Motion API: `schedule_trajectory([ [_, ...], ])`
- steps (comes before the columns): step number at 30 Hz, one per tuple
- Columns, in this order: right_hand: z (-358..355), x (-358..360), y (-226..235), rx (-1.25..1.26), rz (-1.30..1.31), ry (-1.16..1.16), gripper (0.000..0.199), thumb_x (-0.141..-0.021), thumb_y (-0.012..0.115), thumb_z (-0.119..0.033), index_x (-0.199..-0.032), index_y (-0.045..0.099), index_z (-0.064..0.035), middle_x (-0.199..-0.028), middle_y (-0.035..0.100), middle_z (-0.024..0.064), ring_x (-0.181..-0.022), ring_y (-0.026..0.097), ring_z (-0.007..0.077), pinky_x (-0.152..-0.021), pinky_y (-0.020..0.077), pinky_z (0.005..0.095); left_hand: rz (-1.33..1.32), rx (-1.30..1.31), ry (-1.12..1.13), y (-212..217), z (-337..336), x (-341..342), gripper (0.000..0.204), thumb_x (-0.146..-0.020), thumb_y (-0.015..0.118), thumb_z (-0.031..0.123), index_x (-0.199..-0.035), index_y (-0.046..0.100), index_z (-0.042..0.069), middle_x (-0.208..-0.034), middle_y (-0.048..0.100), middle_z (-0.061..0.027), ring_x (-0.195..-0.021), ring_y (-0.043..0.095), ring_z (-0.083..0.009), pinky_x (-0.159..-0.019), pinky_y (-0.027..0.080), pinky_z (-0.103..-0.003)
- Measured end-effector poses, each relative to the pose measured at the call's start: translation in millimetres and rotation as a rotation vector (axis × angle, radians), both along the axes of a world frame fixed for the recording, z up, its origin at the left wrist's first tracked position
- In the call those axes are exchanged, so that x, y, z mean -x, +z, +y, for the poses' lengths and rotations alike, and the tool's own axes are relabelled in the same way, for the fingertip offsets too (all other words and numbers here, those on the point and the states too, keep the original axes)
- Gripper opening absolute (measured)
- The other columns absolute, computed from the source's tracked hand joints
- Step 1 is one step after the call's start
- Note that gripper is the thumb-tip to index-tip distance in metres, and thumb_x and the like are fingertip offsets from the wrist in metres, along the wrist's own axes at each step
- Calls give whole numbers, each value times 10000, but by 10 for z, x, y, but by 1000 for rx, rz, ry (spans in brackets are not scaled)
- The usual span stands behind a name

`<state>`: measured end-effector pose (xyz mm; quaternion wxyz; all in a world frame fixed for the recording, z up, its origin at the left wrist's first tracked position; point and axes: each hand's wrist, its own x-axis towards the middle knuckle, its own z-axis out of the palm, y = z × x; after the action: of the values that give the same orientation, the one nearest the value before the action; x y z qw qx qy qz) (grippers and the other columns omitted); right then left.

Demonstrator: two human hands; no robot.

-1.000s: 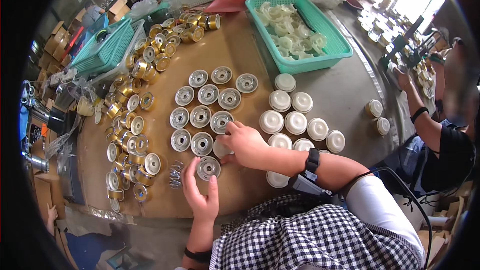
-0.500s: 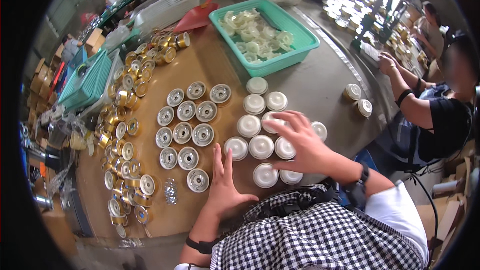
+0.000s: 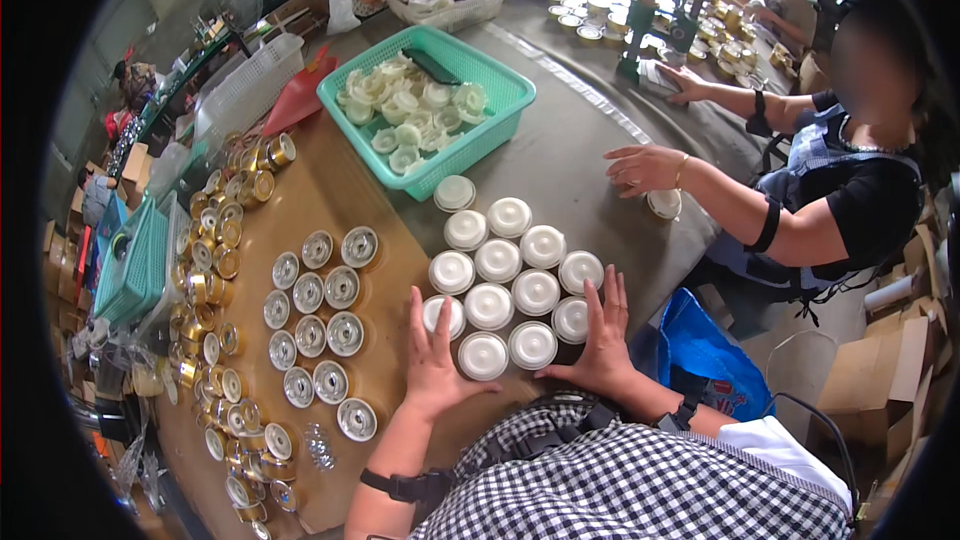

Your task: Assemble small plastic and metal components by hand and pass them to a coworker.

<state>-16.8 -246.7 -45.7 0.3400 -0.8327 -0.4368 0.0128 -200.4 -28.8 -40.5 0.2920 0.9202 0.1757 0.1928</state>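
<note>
A: What surrounds your work on the tabletop?

B: Toward the far edge, a green basket of translucent pieces blocks the space just behind your white-topped rounds, with a red scoop to its left. Gold-sided rounds line the left edge; silver-faced rounds stand in rows between them and your white-topped ones. A small shiny bundle lies at those rows' near end.

A: And by the right edge?

B: A co-worker's hand reaches over a lone round. A blue bag sits just beyond that edge, beside you.

A: What differs from half a second ago?

B: Your right grip was over the white-topped rounds; now it is at their near right side. The co-worker's hand was well away from the lone round.

A: How do your grips stand?

B: Both are released, fingers spread. Your left grip flanks the group's near left corner, your right its near right, so the rounds lie between and ahead of them. You cannot tell whether the fingertips touch.
</note>
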Motion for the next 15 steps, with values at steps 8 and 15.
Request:
schedule_trajectory([
  [8,-128,-663,-44,7,-97,-225,1578,-442,990,-574,-1639,65,-128,-1659,-7,327,-1511,19,578,-1200,143,664,99,-42,-138,-68,107,-1144,1554,-402,1001,507,-1642,85,312,-1671,-66,-265,-1527,108,-527,-1210,282,-605],
  [15,-143,-1552,-123,74,-93,-361,1567,-444,987,-577,-1634,74,-121,-1668,5,314,-1526,52,544,-1213,116,646,33,-106,-240,-234,292,-2197,1531,-429,977,581,-1646,87,318,-1672,-98,-266,-1538,63,-523,-1229,250,-590],
])
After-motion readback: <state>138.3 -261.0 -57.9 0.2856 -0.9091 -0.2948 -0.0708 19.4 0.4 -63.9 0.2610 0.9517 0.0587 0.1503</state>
